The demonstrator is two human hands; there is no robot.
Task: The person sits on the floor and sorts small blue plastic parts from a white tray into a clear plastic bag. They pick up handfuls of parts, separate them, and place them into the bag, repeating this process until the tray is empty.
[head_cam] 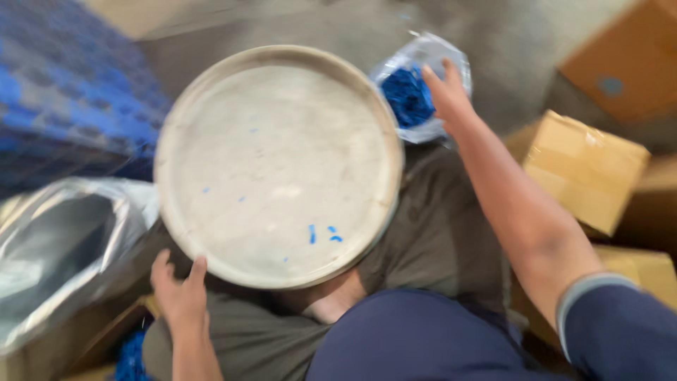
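A large round shallow tray (211,92), off-white with a raised rim, rests on my lap. A few small blue pieces (321,234) lie on its near side. My left hand (180,293) holds the tray's near rim, fingers curled under the edge. My right hand (446,90) reaches forward past the tray's right side into a clear plastic bag (430,53) full of small blue parts (405,95); its fingers are inside the bag's mouth. The picture is blurred by motion, so I cannot tell whether the right hand grips anything.
Brown cardboard boxes (582,169) stand at the right, another box (624,60) farther back. A blue crate-like stack (63,92) is at the left, with a shiny plastic-lined box (56,247) below it. More blue parts (130,356) show by my left knee.
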